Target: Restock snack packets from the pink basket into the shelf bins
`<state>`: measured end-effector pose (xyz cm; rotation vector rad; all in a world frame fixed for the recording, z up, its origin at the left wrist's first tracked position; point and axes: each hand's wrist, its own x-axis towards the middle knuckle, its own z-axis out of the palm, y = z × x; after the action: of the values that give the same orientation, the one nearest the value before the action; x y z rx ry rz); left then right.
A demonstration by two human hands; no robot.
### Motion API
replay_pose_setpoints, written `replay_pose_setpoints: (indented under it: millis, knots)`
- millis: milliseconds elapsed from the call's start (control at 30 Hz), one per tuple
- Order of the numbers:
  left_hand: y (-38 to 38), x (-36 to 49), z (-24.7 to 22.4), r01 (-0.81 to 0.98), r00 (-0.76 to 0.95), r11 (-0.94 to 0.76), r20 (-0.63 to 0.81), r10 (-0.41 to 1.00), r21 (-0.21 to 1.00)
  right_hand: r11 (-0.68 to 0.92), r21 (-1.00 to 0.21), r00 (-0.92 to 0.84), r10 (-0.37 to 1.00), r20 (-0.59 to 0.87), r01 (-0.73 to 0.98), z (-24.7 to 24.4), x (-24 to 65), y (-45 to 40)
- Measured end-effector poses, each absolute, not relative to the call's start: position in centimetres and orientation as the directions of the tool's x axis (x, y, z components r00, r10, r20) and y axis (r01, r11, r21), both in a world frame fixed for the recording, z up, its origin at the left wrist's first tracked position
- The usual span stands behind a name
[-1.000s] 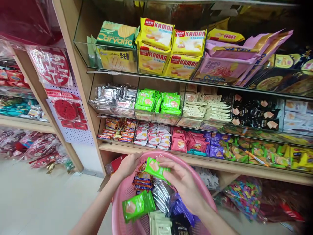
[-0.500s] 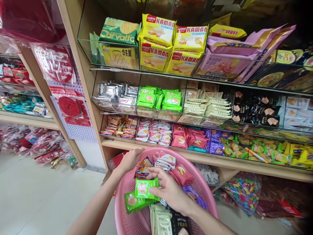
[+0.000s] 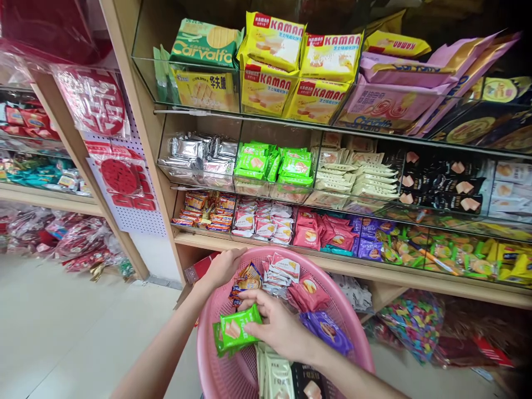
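A pink basket (image 3: 361, 354) holds groups of small wrapped snacks. My left hand (image 3: 226, 266) is closed on its upper left rim. Inside the basket, my right hand (image 3: 276, 324) has thumb and fingers round a green packet (image 3: 239, 328), which lies over more green packets at the left. Cream packets (image 3: 276, 374) and black ones (image 3: 308, 379) stand below my right hand. Purple packets (image 3: 326, 331) are to its right. Red packets (image 3: 310, 293), white packets (image 3: 282, 269) and orange-blue packets (image 3: 249, 280) lie along the far side.
Beyond the basket rises a wooden shelf (image 3: 332, 259) with clear bins of sorted snacks, large yellow packs (image 3: 272, 41) on top. A bag of colourful sweets (image 3: 413, 327) lies low at the right. Red decorations (image 3: 120, 177) hang at the left, above bagged goods (image 3: 78, 238).
My right hand has moved slightly left with the green packet, which now lies squarely over the other green packets. The view has shifted a little; my left hand stays on the rim.
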<state>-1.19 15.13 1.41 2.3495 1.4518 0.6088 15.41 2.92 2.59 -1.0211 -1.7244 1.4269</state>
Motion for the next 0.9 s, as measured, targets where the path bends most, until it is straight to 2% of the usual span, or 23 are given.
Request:
replay_pose_setpoints:
  millis: [200, 400, 467, 567, 633, 700, 800, 900]
  knots:
    - [15.2, -1.2, 1.5, 0.776, 0.384, -0.412, 0.16, 0.91, 0.477, 0.116, -0.979, -0.471, 0.882, 0.025, 0.166, 2.0, 14.7, 3.7]
    - [15.4, -1.3, 1.3, 0.767, 0.398, -0.436, 0.183, 0.899, 0.47, 0.077, -0.991, -0.495, 0.869, 0.012, 0.11, 3.4, 15.6, 3.3]
    - [15.4, -1.3, 1.2, 0.761, 0.406, -0.447, 0.192, 0.893, 0.47, 0.079, -0.984, -0.509, 0.86, -0.012, 0.157, 4.2, 16.4, 2.4]
    - [15.4, -1.3, 1.2, 0.754, 0.414, -0.455, 0.196, 0.889, 0.473, 0.158, -0.924, -0.535, 0.843, -0.057, 0.347, 5.4, 17.6, 0.6]
    - [15.4, -1.3, 1.2, 0.75, 0.414, -0.458, 0.2, 0.888, 0.478, 0.294, -0.834, -0.598, 0.8, -0.053, 0.467, 6.1, 17.9, -0.4]
    - [15.4, -1.2, 1.3, 0.748, 0.412, -0.455, 0.2, 0.889, 0.483, 0.501, -0.697, -0.708, 0.706, -0.013, 0.513, 6.4, 17.7, -1.1]
    - [15.2, -1.1, 1.5, 0.747, 0.411, -0.454, 0.199, 0.89, 0.485, 0.776, -0.397, -0.844, 0.536, 0.004, 0.491, 5.7, 16.4, -1.2]
    - [15.0, -1.1, 1.6, 0.751, 0.406, -0.447, 0.195, 0.893, 0.485, 0.887, -0.143, -0.894, 0.447, 0.026, 0.439, 4.2, 14.7, -0.9]
